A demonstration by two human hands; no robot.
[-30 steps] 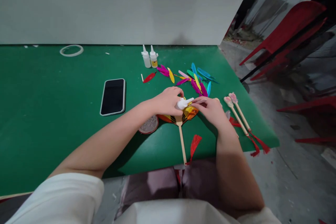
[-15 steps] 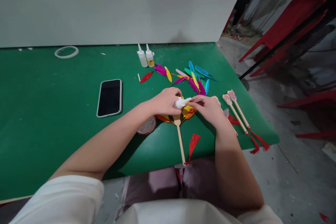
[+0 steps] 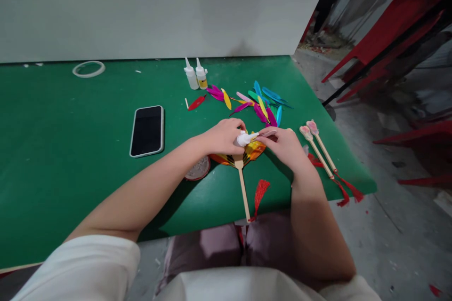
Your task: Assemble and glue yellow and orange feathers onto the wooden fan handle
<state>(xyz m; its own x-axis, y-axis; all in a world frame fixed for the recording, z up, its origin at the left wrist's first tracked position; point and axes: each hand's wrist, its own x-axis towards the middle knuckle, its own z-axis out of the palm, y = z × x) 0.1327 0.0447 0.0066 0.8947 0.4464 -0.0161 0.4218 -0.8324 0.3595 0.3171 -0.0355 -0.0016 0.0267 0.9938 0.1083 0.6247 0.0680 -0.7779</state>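
My left hand (image 3: 226,135) is closed around a small white glue bottle (image 3: 243,139), its nozzle pointing right. The nozzle tip is close to my right hand (image 3: 282,146), whose fingers pinch a thin pale pink feather (image 3: 267,133). Whether the tip touches the feather I cannot tell. Beneath both hands lies a fan of orange and yellow feathers (image 3: 254,151) with a wooden handle (image 3: 243,188) toward me. A red tassel (image 3: 261,193) hangs from the handle's end. My hands cover the upper part of the fan.
Loose coloured feathers (image 3: 259,106) lie beyond my hands, near two upright glue bottles (image 3: 196,78). A phone (image 3: 147,130) and a round grey piece (image 3: 198,169) are to the left. On the right are wooden sticks (image 3: 321,150) with red tassels. A white ring (image 3: 88,69) lies farther back.
My right hand and the pale feather have shifted very slightly to the right. The glue bottle stays in my left hand, almost in the same place.
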